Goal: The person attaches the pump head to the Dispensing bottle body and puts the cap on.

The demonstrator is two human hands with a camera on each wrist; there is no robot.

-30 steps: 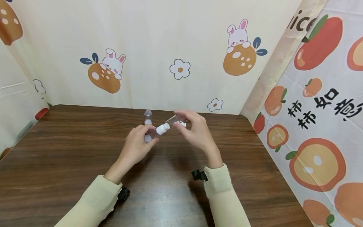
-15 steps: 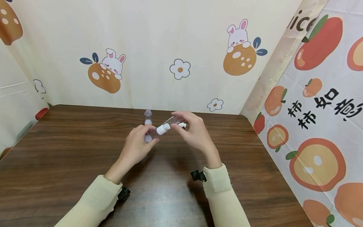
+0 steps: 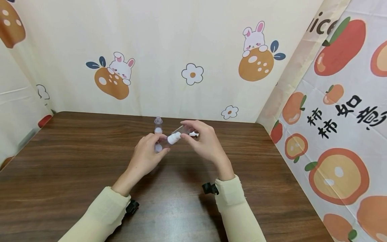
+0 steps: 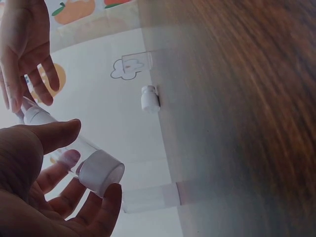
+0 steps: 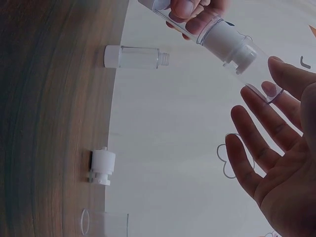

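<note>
My left hand [image 3: 148, 148] grips a clear pump bottle [image 4: 101, 173] by its body. The bottle is tilted, its white base low and its white pump head [image 5: 228, 44] pointing up to the right. My right hand [image 3: 202, 138] pinches a clear cap [image 5: 261, 74] between thumb and fingers. In the right wrist view the cap surrounds the pump nozzle, and its lower edge lies near the white collar; whether it is fully seated I cannot tell. Behind my left hand a second clear bottle [image 3: 158, 125] stands upright without a pump, its threaded neck [image 5: 164, 59] bare.
A loose white pump head [image 5: 102, 164] stands on the brown wooden table [image 3: 90, 161], partly behind my right hand in the head view. Beside it is another clear cap [image 5: 116, 224]. Printed curtains [image 3: 157, 43] hang behind the table and along its right side.
My right hand has moved a little left and down, sliding the clear cap over the pump head. My left hand and its bottle have stayed nearly still.
</note>
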